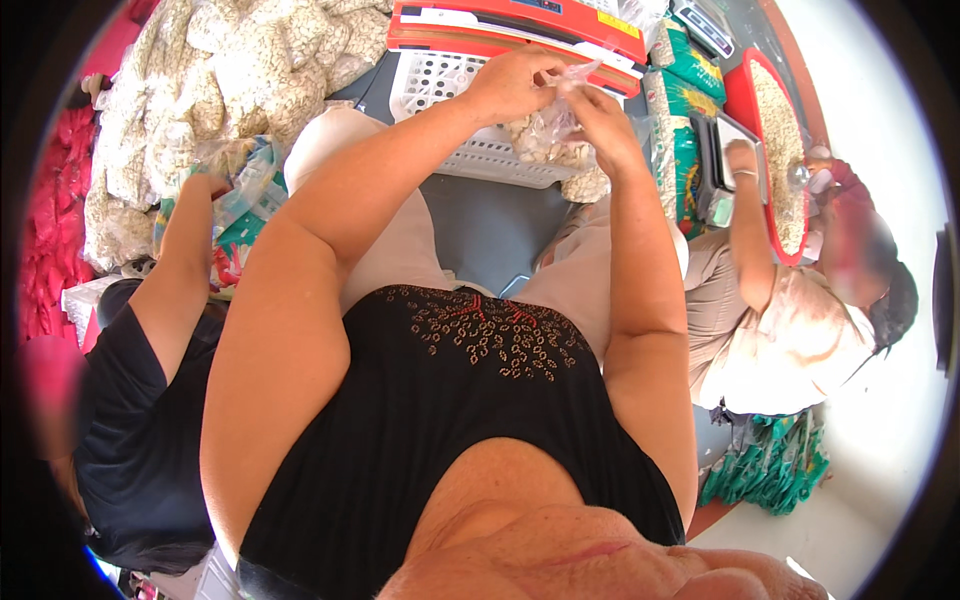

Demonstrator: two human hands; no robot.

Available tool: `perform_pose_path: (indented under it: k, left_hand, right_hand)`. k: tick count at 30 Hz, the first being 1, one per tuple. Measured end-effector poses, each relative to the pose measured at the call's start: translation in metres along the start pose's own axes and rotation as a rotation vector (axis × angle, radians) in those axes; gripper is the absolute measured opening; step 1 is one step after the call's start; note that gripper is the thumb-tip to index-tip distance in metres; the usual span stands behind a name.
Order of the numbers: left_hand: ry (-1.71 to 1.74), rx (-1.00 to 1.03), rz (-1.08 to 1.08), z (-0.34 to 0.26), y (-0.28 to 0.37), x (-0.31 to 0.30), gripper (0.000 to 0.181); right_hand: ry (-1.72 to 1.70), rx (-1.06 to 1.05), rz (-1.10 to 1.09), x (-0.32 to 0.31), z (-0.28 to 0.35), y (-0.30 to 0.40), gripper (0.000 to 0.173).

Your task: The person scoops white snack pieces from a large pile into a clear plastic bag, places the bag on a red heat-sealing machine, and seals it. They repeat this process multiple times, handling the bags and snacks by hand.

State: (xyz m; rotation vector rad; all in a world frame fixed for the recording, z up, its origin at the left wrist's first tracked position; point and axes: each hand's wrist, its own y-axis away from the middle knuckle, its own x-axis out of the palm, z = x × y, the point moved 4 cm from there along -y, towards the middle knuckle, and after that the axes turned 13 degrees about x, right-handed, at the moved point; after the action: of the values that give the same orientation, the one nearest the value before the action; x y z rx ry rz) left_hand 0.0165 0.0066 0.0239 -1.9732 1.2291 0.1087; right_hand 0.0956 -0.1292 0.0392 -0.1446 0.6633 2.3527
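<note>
A clear plastic bag of pale, flat seeds or kernels hangs between my hands over a white perforated plastic basket. My left hand pinches the gathered top of the bag from the left. On the right, my right hand holds the bag's neck, its fingers close to the left ones. Just beyond both hands lies a red bag-sealing machine with a long bar, resting over the basket. Another filled bag sits low beside the basket's right end.
Many filled clear bags are heaped at the left. Co-workers sit on both sides; the right one's hand is on a scale beside a red tub of kernels. Green printed bags are stacked at right. A phone lies below.
</note>
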Motion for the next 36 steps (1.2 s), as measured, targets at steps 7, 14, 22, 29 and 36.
perform_pose_path:
  k: [7, 14, 22, 29, 36]
  left_hand:
    - [0.115, -0.281, -0.225, 0.027, 0.002, -0.015, 0.013]
    - [0.376, -0.261, -0.455, 0.024, 0.007, -0.045, 0.009]
    - [0.404, -0.326, -0.26, 0.008, 0.005, -0.046, 0.026]
    - [-0.003, -0.005, -0.008, 0.001, -0.001, -0.048, 0.026]
    - [0.152, -0.126, -0.064, 0.008, -0.001, -0.053, 0.019]
  right_hand:
    - [-0.165, -0.138, -0.231, -0.03, -0.002, -0.014, 0.02]
    - [-0.673, -0.244, -0.444, -0.081, 0.013, 0.006, 0.014]
    - [-0.359, -0.022, -0.475, -0.084, 0.0, -0.02, 0.021]
    - [-0.079, 0.069, -0.454, -0.066, 0.013, -0.007, 0.025]
    - [-0.047, 0.021, -0.369, -0.075, 0.002, -0.006, 0.018]
